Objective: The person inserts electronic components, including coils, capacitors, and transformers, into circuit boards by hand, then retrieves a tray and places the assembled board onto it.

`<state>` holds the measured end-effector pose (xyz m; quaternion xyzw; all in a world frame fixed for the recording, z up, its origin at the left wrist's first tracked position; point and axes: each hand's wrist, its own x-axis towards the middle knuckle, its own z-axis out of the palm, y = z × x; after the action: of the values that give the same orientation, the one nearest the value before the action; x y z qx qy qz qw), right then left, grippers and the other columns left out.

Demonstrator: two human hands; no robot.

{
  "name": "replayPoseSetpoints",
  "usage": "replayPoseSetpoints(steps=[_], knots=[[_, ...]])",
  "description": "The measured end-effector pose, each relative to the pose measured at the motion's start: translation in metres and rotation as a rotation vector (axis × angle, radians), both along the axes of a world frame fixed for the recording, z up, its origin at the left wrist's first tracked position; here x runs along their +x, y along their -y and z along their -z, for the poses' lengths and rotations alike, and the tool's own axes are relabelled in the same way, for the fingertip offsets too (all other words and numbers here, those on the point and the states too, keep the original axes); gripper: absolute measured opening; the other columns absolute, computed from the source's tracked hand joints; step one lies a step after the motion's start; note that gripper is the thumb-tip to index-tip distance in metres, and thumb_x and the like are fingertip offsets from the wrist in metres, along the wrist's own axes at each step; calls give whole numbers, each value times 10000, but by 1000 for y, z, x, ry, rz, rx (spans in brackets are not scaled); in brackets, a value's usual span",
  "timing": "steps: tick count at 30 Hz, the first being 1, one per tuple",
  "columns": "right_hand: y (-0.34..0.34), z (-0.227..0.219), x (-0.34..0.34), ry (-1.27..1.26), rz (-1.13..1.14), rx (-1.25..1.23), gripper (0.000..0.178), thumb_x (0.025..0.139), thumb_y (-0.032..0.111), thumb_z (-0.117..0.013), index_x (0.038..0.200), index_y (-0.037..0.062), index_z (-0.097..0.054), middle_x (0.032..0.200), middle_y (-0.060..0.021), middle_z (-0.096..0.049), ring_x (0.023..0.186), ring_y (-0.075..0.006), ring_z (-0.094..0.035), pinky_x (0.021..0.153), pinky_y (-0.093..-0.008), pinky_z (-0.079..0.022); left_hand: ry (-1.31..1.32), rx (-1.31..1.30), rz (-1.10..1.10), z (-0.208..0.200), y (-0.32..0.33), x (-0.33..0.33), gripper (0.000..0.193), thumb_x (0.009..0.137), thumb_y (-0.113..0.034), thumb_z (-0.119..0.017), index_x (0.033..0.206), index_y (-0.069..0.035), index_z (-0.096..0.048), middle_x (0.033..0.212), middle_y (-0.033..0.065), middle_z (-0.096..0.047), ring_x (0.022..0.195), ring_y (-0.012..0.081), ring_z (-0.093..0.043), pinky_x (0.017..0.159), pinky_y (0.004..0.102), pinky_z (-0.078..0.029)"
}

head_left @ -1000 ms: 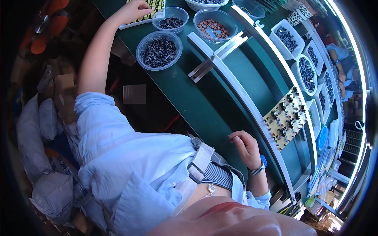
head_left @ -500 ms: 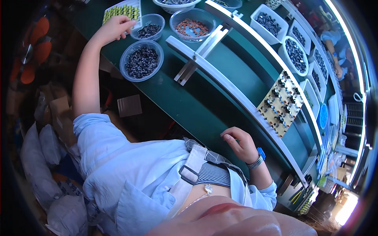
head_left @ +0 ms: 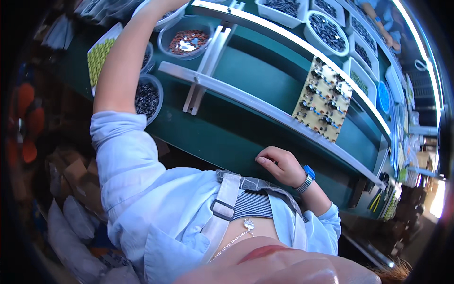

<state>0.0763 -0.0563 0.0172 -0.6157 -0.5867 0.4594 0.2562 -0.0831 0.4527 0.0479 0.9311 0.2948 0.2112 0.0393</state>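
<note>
My left forearm (head_left: 127,61) reaches far forward, and its hand lies beyond the top edge, over a white bowl (head_left: 176,18) at the back. Beneath that arm are a clear bowl of dark small parts (head_left: 147,100) and a sheet of yellow-green pieces (head_left: 99,59), both partly hidden. My right hand (head_left: 282,165) rests near the table's front edge, its fingers loosely curled in; what they hold, if anything, is hidden. Ahead of it, a tan circuit board (head_left: 326,102) studded with black, blue and orange components sits between two metal rails (head_left: 246,96).
A clear bowl (head_left: 165,38) of orange-red parts stands left of the rails' cross-piece. White bins (head_left: 302,18) and a round tub (head_left: 349,47) of dark parts line the far side. Yellow-handled pliers (head_left: 377,201) lie at right. Another person's hand (head_left: 388,39) shows at far right.
My left hand has gone from the sheet of yellow-green pieces up and out of the picture. The table has shifted left and up in view. My right hand keeps its curled pose.
</note>
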Motion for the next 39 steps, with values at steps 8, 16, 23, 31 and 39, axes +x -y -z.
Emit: replayPoseSetpoints(steps=[8, 16, 23, 31, 39], knots=[[11, -3, -3, -4, 171, 3, 263, 910, 289, -561, 910, 39, -642, 866, -131, -635, 793, -296, -620, 696, -365, -495, -533, -159, 4, -3, 0, 114, 256, 733, -166, -700, 955, -39, -703, 909, 147, -697, 783, 272, -670, 740, 347, -528], [24, 0, -1, -22, 221, 18, 211, 905, 235, -579, 905, 31, -635, 852, -126, -629, 784, -283, -614, 696, -342, -495, -589, 133, -73, -19, 10, 107, 170, 871, -200, -596, 1014, -134, -661, 1002, 104, -673, 910, 258, -652, 787, 375, -517], [30, -5, 0, 84, 99, 126, 192, 901, 221, -583, 913, 36, -635, 843, -119, -629, 788, -286, -615, 688, -342, -498, -502, 356, 8, -65, 45, 74, 181, 908, -256, -552, 1037, -160, -636, 1020, 58, -670, 925, 271, -645, 794, 392, -522], [47, -93, 47, 230, 198, 551, 167, 804, 44, -675, 967, 40, -641, 945, -114, -650, 823, -272, -627, 706, -331, -516, -131, 572, 563, -106, 242, 4, 135, 830, -68, -618, 957, -98, -651, 900, 83, -670, 849, 257, -654, 713, 316, -532], [31, -90, 34, 647, -170, 426, 290, 781, 112, -687, 1061, 71, -623, 981, -94, -628, 825, -246, -624, 683, -316, -507, -157, 264, 1131, -32, 383, 4, 81, 678, -162, -595, 686, -88, -564, 662, 5, -514, 697, 156, -554, 680, 254, -460]])
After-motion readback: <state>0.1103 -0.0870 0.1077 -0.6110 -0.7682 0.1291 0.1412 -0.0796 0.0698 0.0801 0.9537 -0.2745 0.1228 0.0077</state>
